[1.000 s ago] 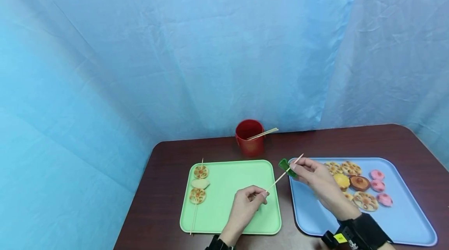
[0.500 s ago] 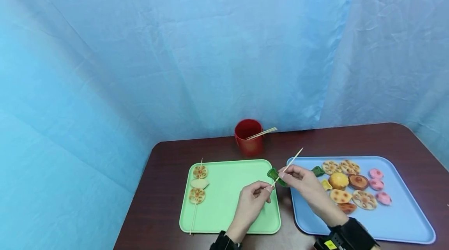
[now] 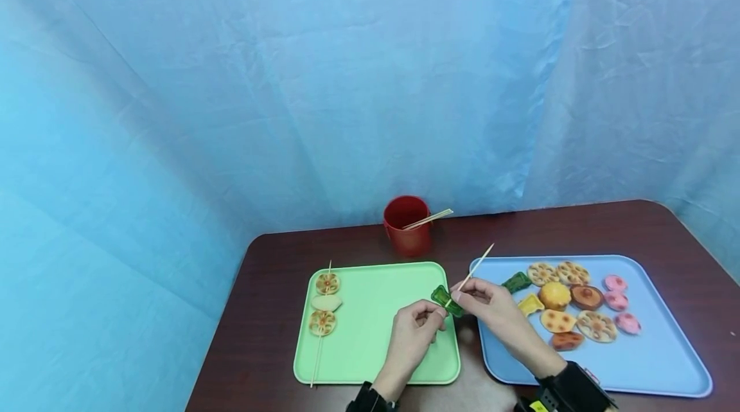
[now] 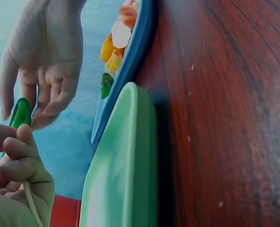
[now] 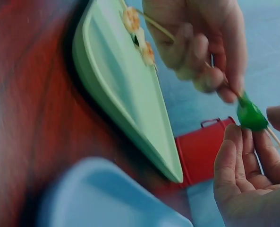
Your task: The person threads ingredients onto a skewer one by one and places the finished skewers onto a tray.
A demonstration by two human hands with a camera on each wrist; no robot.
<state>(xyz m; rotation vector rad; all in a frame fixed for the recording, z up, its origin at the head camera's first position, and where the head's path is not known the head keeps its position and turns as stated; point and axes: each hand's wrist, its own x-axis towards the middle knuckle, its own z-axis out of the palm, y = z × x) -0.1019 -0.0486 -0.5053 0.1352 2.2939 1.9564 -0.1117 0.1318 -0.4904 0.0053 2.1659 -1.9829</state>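
A bamboo skewer [image 3: 480, 263] slants up to the right between both hands, with a green pepper piece [image 3: 440, 296] threaded on it. My left hand [image 3: 412, 336] pinches the skewer just below the pepper; the skewer's lower end [image 4: 32, 205] passes under its curled fingers in the left wrist view. The thumb and fingertips of my right hand [image 3: 502, 312] pinch the pepper's upper side, where the skewer's bare tip sticks out beyond them. In the right wrist view the pepper [image 5: 251, 115] sits between the fingertips of the two hands.
A loaded skewer [image 3: 322, 323] with two lotus root slices and a pale piece lies on the green tray [image 3: 370, 381]. The blue tray [image 3: 665, 360] holds several toy food pieces, including another green pepper piece [image 3: 516, 282]. A red cup [image 3: 412, 241] with skewers stands behind.
My right hand has moved left and slid the pepper piece down the skewer to my left fingertips. My left hand has shifted slightly up and right.
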